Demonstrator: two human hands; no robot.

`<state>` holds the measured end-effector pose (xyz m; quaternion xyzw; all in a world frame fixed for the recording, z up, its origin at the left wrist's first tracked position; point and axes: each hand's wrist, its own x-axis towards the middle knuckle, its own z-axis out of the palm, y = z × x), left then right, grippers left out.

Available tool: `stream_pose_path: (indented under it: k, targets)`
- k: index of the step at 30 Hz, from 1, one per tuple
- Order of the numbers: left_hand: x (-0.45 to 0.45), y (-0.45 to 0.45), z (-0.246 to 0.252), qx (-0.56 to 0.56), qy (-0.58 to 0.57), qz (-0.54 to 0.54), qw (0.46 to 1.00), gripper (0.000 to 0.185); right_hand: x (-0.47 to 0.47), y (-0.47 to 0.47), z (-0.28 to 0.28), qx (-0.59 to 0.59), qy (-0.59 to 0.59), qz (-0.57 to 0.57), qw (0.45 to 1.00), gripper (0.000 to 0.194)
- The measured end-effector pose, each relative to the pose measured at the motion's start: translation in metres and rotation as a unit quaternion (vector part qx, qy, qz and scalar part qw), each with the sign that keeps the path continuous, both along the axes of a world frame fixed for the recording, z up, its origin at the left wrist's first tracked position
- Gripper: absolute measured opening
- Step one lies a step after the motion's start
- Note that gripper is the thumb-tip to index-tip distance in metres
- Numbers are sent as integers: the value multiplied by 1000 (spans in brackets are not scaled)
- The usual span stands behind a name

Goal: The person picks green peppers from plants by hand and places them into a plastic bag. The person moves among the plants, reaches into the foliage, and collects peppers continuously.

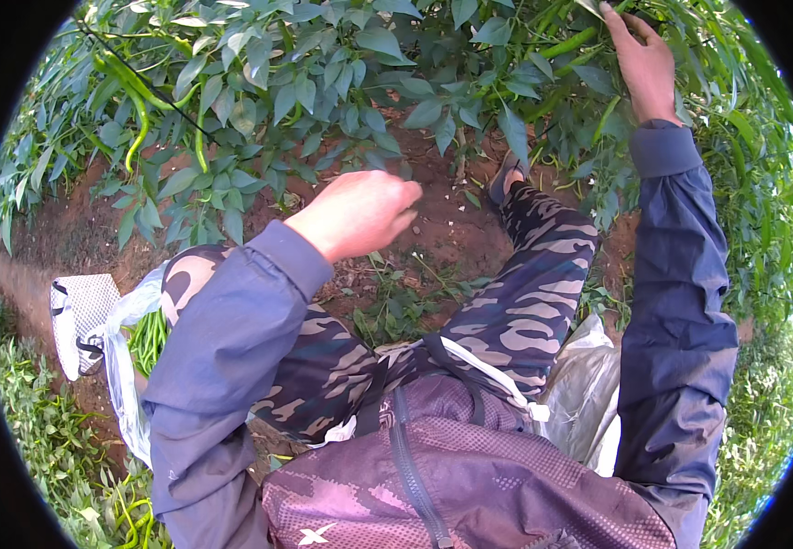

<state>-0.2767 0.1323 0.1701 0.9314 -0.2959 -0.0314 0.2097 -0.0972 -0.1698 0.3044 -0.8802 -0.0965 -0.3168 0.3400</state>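
Observation:
My left hand (357,214) hangs above the soil between my legs, its back to me and its fingers curled. Nothing sticks out of it, but the palm is hidden. My right hand (647,72) reaches up into the pepper plants (376,48) at the top right. Its fingertips are at a pale leaf (590,8) near the picture's edge; whether they grip it is unclear. Just left of that hand, a green chili pepper (568,44) hangs among the leaves. More long green peppers (137,82) hang at the upper left, beside a dark line.
Past my left elbow, an open plastic bag (122,370) holds many green peppers (149,340). A white patterned object with black straps (84,322) is beside it. A whitish sack (585,391) lies by my right hip. Cut or fallen leafy stems (396,305) lie on the soil between my legs.

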Motion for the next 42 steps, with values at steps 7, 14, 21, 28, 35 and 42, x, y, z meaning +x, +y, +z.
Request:
stream_pose_path:
  k: [7, 14, 21, 28, 35, 42]
  targets:
    - [35, -53, -5, -53, 5, -42, 998, 19, -18, 10, 8, 156, 44, -5, 987, 33]
    - [46, -47, -17, -105, 43, -46, 992, 19, -23, -28, 29, 424, 230, 178, 858, 32]
    - [47, -31, -17, -98, 15, -41, 994, 19, -64, -46, 56, 568, 386, 433, 584, 37]
    - [41, -12, -2, -119, 34, 123, 985, 19, -131, 25, 90, 581, 197, 252, 749, 27]
    - [9, -32, 12, -422, 378, -63, 822, 69, -186, 88, -36, 370, 120, 217, 895, 33]
    - [14, -51, -23, -354, 253, 126, 892, 39, -125, 82, -139, 298, 203, 95, 928, 64]
